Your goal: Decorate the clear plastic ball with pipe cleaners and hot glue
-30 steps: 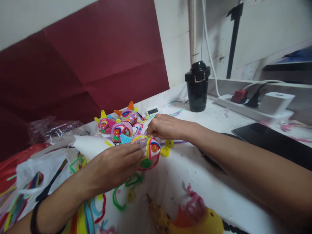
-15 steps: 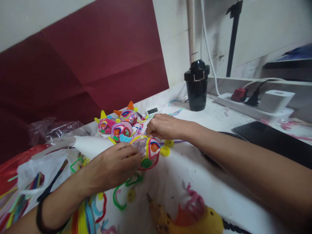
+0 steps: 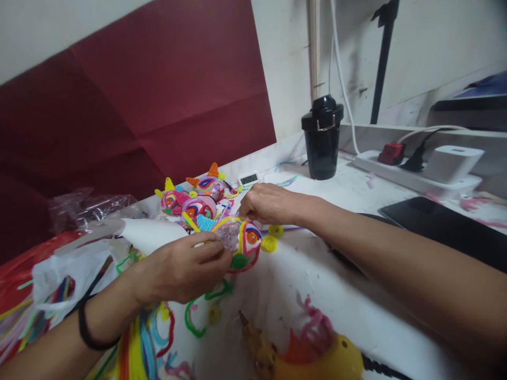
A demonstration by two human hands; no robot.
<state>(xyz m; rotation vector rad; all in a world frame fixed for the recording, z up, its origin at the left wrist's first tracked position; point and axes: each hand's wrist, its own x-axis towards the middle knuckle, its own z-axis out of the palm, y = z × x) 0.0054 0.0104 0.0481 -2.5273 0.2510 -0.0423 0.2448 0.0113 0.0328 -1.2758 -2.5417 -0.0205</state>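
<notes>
A pipe-cleaner figure (image 3: pixel 251 237) lies on its side on the white table, with an orange eye ringed in white and blue, a green patch, a fuzzy grey middle and a light-blue fin. My left hand (image 3: pixel 192 266) is closed round its left end, fingertips against the grey part. A yellow pipe-cleaner strip (image 3: pixel 190 221) sticks up just beyond those fingers; whether they hold it is unclear. At the figure's upper edge, my right hand (image 3: pixel 263 203) is curled in a pinch, its fingertips hidden behind the knuckles. Two yellow coils (image 3: pixel 269 244) sit at the figure's right side.
Several finished figures (image 3: pixel 200 206) stand behind, beside a small digital display (image 3: pixel 249 180). A yellow glue gun (image 3: pixel 320 364) lies in front, nozzle leftward. Loose pipe cleaners (image 3: pixel 134 348) spread at lower left. A black cup (image 3: pixel 322 142), power strip (image 3: pixel 420 171) and dark tablet (image 3: pixel 439 227) stand right.
My left hand has shifted slightly, and the yellow strip beyond its fingers now shows more and higher. My right hand stays at the figure's upper edge. The view has moved a little.
</notes>
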